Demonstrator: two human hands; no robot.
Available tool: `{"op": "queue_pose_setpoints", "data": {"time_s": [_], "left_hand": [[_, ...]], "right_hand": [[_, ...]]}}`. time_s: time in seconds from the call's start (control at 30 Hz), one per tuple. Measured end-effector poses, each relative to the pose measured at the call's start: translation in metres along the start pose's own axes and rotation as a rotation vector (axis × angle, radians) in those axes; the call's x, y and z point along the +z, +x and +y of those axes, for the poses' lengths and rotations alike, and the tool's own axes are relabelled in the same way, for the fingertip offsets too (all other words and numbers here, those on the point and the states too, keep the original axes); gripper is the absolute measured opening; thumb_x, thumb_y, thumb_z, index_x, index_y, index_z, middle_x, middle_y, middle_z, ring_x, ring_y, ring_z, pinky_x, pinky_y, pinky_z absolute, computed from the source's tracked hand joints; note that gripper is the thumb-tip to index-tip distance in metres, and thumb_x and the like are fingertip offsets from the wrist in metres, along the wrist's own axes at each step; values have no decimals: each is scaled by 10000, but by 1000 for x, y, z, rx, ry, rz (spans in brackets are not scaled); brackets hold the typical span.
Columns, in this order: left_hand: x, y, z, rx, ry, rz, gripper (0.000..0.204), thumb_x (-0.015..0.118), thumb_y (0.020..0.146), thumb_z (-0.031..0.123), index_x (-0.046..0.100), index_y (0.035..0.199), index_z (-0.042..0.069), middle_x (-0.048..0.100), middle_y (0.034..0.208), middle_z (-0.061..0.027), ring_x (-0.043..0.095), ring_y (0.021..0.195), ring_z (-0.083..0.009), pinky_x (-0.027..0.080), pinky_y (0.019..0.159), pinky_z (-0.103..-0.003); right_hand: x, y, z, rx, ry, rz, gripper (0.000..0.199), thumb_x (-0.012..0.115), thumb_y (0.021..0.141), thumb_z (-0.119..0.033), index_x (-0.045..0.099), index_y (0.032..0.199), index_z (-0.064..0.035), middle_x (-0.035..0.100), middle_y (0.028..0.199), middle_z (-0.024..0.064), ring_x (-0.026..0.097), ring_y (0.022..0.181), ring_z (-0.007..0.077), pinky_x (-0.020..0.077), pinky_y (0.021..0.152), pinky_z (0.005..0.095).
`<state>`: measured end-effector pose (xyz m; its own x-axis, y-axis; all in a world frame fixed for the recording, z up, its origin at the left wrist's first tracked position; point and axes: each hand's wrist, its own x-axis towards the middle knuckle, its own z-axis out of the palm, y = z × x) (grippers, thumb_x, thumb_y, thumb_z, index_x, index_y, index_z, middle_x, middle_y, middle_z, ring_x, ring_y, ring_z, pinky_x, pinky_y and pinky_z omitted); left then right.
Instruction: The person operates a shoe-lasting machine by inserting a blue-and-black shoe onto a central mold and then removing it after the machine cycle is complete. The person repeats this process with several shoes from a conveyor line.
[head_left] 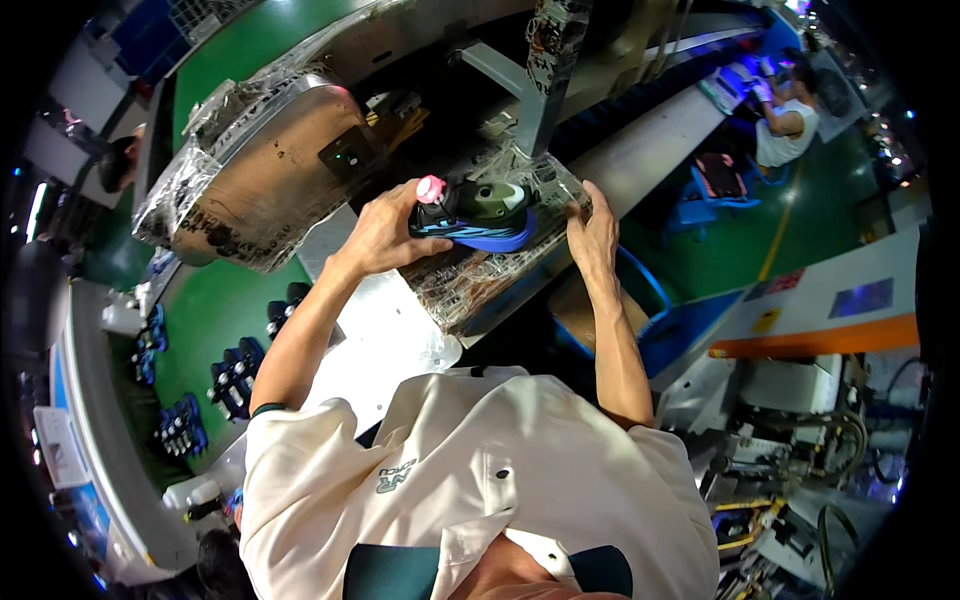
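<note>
A dark green and black sports shoe (490,207) with a bright blue sole lies on a worktop wrapped in clear film (460,290). A pink round knob (430,189) stands at its heel end. My left hand (388,232) is closed round that heel end, thumb low along the side of the shoe and fingers near the knob. Apart from the shoe, my right hand (592,232) is beside the worktop's right edge, its fingers stretched out and nothing seen in them.
Left of the worktop stands a brown, film-wrapped machine housing (260,165). A grey metal post (540,110) rises behind the shoe. Several shoes (235,378) sit at the lower left. A person (785,125) works at the far right, near a blue chair (715,185).
</note>
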<state>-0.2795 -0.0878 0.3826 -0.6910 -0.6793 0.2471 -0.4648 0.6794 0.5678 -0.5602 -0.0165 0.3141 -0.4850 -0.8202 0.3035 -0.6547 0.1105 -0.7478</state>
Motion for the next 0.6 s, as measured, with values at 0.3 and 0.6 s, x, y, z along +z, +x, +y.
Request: {"op": "queue_pose_setpoints", "data": {"time_s": [0.3, 0.6], "left_hand": [[-2, -4, -16, 269, -24, 33, 577, 781, 558, 249, 523, 1021, 20, 587, 896, -179, 557, 895, -385, 442, 804, -429], [-11, -24, 3, 331, 143, 252, 711, 775, 639, 251, 467, 1223, -11, 525, 1201, -201, 486, 1154, -335, 315, 1028, -459]], "right_hand": [[-46, 11, -172, -337, -108, -714, 756, 756, 588, -148, 454, 1277, -66, 565, 1180, 180, 577, 1045, 275, 462, 865, 364], [7, -46, -138, -473, -285, -336, 579, 739, 620, -174, 517, 1154, -132, 645, 979, 146, 642, 846, 334, 517, 704, 420]]}}
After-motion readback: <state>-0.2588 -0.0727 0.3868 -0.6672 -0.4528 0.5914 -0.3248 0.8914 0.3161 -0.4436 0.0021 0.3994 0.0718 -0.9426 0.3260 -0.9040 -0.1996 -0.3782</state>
